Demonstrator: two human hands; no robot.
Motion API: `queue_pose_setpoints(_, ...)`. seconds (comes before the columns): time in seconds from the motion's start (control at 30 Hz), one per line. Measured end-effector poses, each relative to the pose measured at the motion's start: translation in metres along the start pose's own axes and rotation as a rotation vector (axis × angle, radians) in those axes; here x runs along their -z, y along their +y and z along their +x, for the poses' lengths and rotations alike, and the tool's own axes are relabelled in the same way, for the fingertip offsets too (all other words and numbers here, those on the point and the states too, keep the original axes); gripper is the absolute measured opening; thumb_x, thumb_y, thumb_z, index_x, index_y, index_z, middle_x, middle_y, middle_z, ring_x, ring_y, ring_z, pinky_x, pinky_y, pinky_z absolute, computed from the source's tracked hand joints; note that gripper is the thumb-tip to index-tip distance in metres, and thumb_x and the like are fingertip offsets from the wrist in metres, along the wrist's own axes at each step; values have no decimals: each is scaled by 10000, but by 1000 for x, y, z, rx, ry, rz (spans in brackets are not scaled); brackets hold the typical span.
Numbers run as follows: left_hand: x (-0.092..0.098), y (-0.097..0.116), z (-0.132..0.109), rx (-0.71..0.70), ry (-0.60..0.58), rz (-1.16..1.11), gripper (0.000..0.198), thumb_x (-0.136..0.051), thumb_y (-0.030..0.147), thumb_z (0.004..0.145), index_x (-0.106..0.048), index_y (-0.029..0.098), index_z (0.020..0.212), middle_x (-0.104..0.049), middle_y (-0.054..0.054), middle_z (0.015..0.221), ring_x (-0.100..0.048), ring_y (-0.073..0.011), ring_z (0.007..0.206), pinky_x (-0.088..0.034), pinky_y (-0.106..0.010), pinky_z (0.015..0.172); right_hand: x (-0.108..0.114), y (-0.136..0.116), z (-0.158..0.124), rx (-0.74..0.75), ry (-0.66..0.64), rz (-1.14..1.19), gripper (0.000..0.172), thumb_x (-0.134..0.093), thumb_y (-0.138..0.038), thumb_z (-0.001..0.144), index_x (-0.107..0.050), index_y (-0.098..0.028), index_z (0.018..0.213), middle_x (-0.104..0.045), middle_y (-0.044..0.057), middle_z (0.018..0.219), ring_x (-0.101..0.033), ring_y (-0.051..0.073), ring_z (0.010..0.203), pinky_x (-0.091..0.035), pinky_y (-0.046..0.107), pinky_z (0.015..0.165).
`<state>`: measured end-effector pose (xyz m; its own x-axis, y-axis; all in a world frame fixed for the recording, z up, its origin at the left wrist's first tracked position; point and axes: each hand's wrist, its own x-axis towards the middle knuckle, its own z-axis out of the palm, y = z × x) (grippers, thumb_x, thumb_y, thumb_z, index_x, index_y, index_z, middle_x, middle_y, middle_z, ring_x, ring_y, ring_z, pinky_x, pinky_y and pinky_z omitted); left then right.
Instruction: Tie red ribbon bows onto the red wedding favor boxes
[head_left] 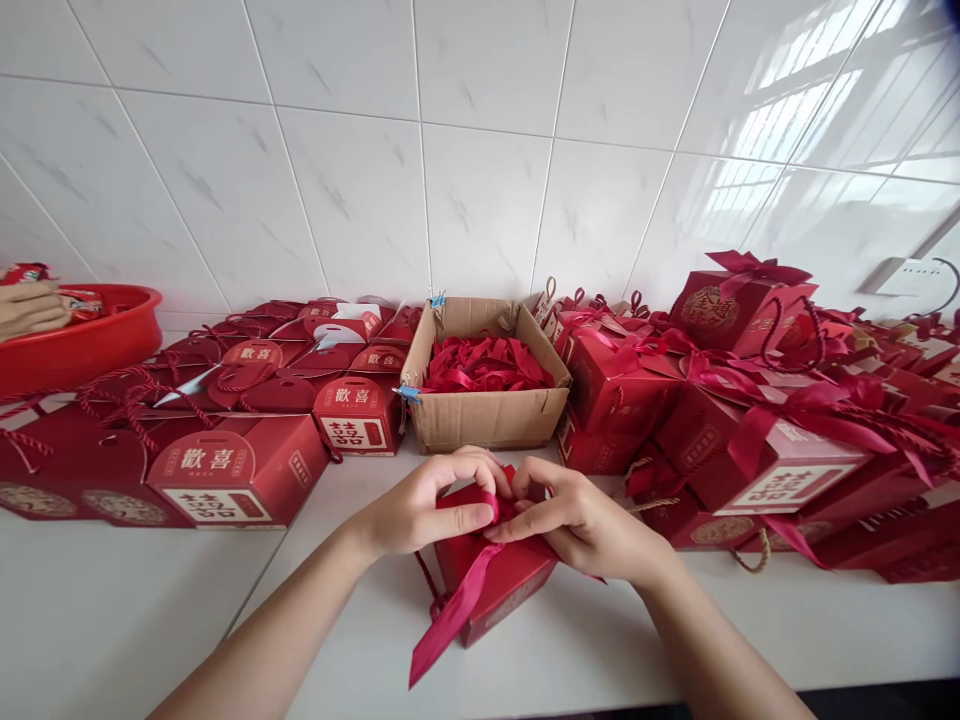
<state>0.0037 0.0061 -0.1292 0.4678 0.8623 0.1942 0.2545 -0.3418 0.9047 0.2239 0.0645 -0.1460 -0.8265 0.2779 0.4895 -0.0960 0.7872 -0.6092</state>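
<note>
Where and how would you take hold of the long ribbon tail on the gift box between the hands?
Likely a pinch across its flat faces near the free end, from the front left. The ribbon tail slants down past the gift box, leaving that end uncovered, whereas the left hand and right hand crowd its upper end.

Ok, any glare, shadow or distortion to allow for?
Head view, upper right: window glare on the tiled wall; head view, below: soft shadows on the table; head view, far right: boxes look stretched; head view, centre: left hand and right hand fairly sharp.
</note>
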Motion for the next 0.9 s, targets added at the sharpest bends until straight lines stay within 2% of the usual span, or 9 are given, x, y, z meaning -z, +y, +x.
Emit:
queue_pose_setpoints(0.1, -1, -2, 0, 27, -4, -3, 233, -624, 399, 841, -541, 181, 824, -586, -64, 1024, -556, -220, 1005, -429, -360, 943, -1, 1, 0, -6, -7, -11, 418, -456, 3, 866, -757, -247, 1016, -491, 44, 889, -502, 121, 806, -468, 254, 718)
queue_pose_setpoints(0.27, -2, -3, 1, 25, -20, 16, 350, -649, 487, 795, -477, 184, 760, -571, -66, 1016, -536, -225, 998, -430, -349, 923, 0, 0, 0, -5, -14, -3, 421, -465, 14, 858, -756, -246, 1014, -486, 41, 886, -492, 121, 803, -453, 255, 716)
queue_pose_setpoints(0.5, -4, 0, 2, 26, -19, 87, 303, -648, 453, 794, -576, 174, 698, -598, -90, 1056, -506, -266, 1130, -380, -373, 1015, -1, -1, -4, -64, -28, 31, 464, -454, 25, 859, -747, -282, 1044, -451, 41, 910, -494, 127, 834, -453, 272, 743)
queue_pose_setpoints(0.77, -3, 1, 0, 29, 98, 113, 275, -607, 380, 837, -539, 178, 663, -610, -70, 1030, -538, -234, 1082, -370, -332, 982, 2, -2, -6, -79, -58, 17, 460, -437, 13, 872, -728, -257, 1105, -442, 40, 863, -463, 123, 764, -442, 270, 702)
queue_pose_setpoints(0.9, -13, 8, 0, 83, 187, 134, 217, -606, 320, 848, -497, 187, 715, -619, -26, 950, -575, -180, 955, -411, -286, 901, 2, -2, -5, -41, 2, 61, 413, -445, -17, 887, -738, -237, 1077, -490, 54, 893, -515, 125, 800, -466, 266, 719)
